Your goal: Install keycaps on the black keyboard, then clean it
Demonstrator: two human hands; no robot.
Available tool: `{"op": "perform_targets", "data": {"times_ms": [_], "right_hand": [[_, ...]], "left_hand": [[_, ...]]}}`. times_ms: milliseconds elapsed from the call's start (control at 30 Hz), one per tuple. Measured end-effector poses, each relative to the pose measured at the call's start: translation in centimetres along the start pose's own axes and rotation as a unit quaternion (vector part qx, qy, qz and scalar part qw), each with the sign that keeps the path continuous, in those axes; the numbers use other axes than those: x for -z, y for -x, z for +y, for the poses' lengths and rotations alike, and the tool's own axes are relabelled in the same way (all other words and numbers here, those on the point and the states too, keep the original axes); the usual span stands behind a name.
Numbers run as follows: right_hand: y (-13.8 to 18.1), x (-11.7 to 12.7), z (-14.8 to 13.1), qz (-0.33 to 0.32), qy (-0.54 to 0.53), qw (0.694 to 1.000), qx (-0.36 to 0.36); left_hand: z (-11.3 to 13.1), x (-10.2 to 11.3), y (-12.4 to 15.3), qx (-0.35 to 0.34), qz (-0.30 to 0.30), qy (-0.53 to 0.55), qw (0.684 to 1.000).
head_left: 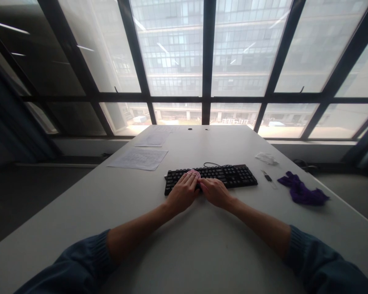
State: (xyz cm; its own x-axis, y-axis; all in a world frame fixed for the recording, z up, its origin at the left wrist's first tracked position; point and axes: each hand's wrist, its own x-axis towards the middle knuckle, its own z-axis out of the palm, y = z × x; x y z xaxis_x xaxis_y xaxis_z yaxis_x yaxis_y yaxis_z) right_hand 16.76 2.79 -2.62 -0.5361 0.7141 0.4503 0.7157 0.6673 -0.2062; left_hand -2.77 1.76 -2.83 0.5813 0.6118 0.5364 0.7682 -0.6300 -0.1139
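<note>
A black keyboard [241,176] lies across the middle of the white table. On its left half rests a small round pink thing with ring-like lines [196,173], perhaps a coiled cord; its exact kind is unclear. My left hand [184,191] lies over it with the fingers stretched out flat and together, covering most of it. At its right edge, my right hand [215,192] is closed, thumb and fingers pinched against the pink thing. Both hands hide the keyboard's lower left keys.
Printed sheets [138,158] lie at the left. To the right are a crumpled purple cloth [306,192], a small dark tool with metal ends [267,177] and a crumpled white piece [266,158]. A black cable loop [211,164] shows behind the keyboard. Windows stand beyond the table.
</note>
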Motion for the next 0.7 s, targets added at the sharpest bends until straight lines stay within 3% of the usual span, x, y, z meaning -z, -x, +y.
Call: {"op": "perform_targets", "data": {"times_ms": [700], "right_hand": [[0.19,-0.04,-0.23,0.003,0.01,1.0,0.018]], "left_hand": [[0.1,0.43,-0.1,0.021,0.037,0.037,0.998]]}}
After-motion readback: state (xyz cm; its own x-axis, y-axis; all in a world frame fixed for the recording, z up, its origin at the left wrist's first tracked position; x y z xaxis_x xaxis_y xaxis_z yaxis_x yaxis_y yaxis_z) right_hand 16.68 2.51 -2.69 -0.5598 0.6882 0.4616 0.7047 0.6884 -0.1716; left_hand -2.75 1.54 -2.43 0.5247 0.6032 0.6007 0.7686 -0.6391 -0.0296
